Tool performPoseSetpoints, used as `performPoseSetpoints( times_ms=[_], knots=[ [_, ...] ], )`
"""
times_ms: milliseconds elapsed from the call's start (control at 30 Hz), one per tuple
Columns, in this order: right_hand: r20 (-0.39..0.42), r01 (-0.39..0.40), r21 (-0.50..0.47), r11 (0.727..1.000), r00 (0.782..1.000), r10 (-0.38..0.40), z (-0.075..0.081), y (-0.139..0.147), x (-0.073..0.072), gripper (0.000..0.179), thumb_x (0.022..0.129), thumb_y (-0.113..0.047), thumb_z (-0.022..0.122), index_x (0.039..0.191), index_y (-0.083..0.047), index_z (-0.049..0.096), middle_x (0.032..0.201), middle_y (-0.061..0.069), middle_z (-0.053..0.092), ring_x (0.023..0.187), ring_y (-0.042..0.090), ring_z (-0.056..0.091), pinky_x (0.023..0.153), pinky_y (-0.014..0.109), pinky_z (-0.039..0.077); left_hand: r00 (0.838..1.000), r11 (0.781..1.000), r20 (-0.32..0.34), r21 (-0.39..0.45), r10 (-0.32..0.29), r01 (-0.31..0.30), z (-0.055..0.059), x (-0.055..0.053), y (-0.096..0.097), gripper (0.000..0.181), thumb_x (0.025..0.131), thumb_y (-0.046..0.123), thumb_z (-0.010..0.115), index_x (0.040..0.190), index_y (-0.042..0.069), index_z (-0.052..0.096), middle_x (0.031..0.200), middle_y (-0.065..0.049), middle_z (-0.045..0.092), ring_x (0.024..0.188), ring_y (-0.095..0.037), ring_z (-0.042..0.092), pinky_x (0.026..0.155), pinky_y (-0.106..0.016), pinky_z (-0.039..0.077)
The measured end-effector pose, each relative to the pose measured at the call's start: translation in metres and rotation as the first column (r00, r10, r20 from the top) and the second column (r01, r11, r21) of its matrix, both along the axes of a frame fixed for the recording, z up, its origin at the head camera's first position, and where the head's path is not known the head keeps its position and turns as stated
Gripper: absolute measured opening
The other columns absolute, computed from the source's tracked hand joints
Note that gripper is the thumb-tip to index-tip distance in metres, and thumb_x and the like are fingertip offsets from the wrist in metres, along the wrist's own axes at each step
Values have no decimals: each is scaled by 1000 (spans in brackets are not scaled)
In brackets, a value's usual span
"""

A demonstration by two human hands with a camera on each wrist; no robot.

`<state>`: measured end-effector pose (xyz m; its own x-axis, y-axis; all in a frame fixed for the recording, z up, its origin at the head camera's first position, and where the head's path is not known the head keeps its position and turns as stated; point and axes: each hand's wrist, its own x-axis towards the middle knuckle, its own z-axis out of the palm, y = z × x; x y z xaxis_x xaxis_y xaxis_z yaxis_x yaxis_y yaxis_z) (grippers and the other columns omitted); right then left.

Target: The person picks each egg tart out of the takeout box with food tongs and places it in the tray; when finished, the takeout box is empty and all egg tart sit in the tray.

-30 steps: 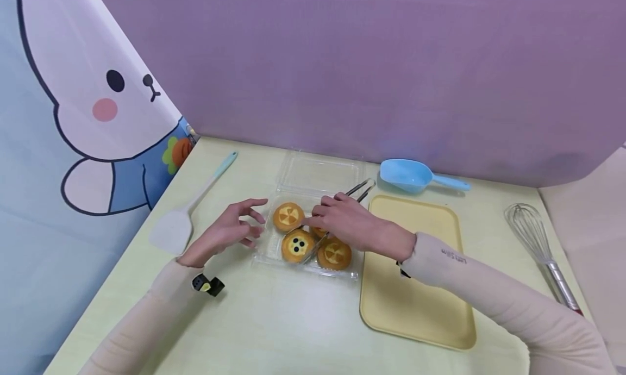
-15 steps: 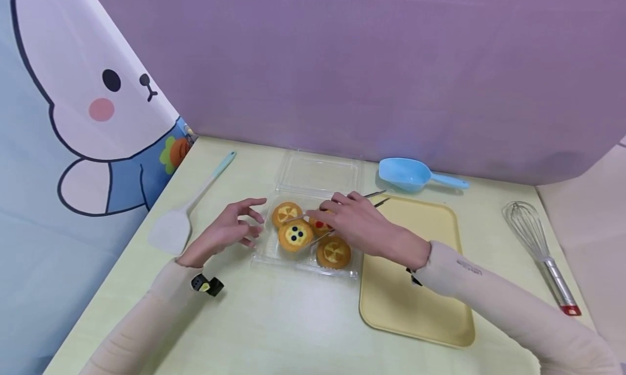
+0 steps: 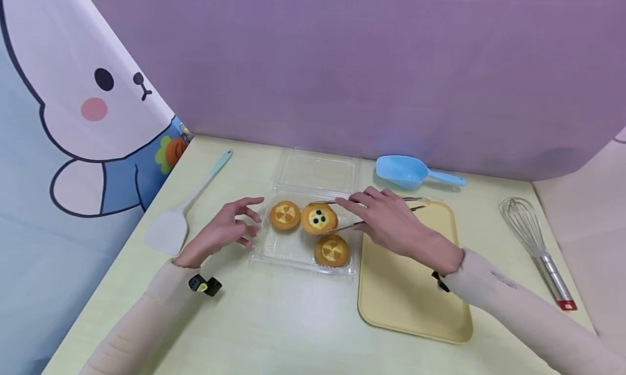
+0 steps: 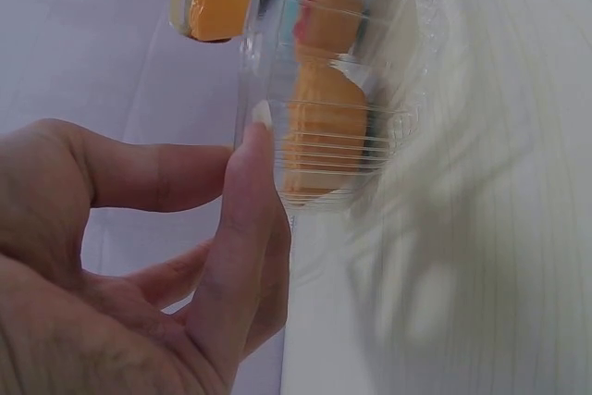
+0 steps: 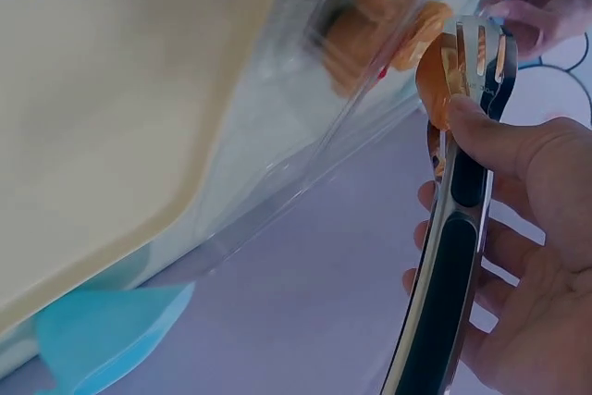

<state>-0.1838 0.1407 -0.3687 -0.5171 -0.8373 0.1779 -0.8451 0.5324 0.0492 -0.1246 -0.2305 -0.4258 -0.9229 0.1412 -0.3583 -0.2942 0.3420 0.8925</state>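
The right hand point(image 3: 393, 223) grips metal tongs point(image 5: 449, 293) with dark inlays along the arm, thumb on one side and fingers bent round the other. Between the slotted tips sits a tart point(image 3: 319, 219), raised above the clear box: round, with a golden-brown crust, pale yellow filling and three dark berries clustered at its centre; in the right wrist view it is tilted on edge. The left hand point(image 3: 222, 231) is at the box's left edge, fingers loosely bent and apart; whether they touch the rim I cannot tell. In the box point(image 3: 288, 250) lie a left tart point(image 3: 285, 216) and a lower tart point(image 3: 332, 250), both golden with brown wedges on yellow; a red-topped tart point(image 4: 331, 16) shows through the wall in the left wrist view. The lid point(image 3: 317, 171) lies folded back. A yellow tray point(image 3: 411, 304) is just beside the box, a blue scoop point(image 3: 402, 171) behind it, a whisk point(image 3: 528, 228) far right and a spatula point(image 3: 168, 228) left.
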Motion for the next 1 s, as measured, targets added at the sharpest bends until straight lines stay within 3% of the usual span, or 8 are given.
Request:
performPoseSetpoints(
  times_ms=[200, 400, 567, 767, 1000],
  knots=[
    [-12, 81, -22, 996, 997, -82, 0, 26, -7, 67, 89, -29, 83, 151, -21, 56, 127, 5, 71, 118, 30, 65, 93, 48, 58, 1000, 1000, -5, -10, -11, 11, -1, 0, -2, 78, 93, -8, 62, 163, 8, 32, 121, -24, 56, 75, -19, 64, 65, -32, 64],
    [-44, 121, -65, 990, 991, -124, 0, 58, -17, 67, 87, -27, 85, 147, -16, 58, 126, 9, 72, 109, 33, 66, 79, 47, 60, 1000, 1000, -4, -1, -14, 14, -2, -1, -1, 78, 93, -9, 61, 163, 8, 32, 121, -24, 55, 72, -16, 62, 64, -31, 63],
    [-66, 172, -97, 980, 982, -179, -2, 85, -24, 65, 84, -26, 86, 143, -12, 62, 126, 14, 73, 114, 39, 67, 82, 54, 59, 1000, 1000, 4, -3, -7, 7, 0, -1, 0, 78, 93, -9, 61, 163, 9, 33, 122, -23, 55, 72, -16, 62, 65, -32, 63],
    [-37, 252, -77, 965, 966, -255, -4, 111, -28, 63, 86, -27, 84, 143, -14, 62, 126, 15, 73, 107, 38, 65, 69, 55, 57, 1000, 1000, 1, -5, -14, 14, 1, -1, -2, 78, 94, -8, 61, 164, 9, 31, 122, -22, 55, 73, -17, 62, 66, -32, 64],
    [3, 276, -47, 960, 961, -276, -14, 126, -34, 62, 85, -23, 85, 142, -12, 63, 128, 17, 72, 110, 41, 65, 65, 54, 56, 1000, 1000, 16, 3, -13, 13, -1, -2, -1, 78, 93, -9, 61, 163, 10, 33, 121, -22, 55, 70, -15, 60, 64, -31, 63]
  ],
)
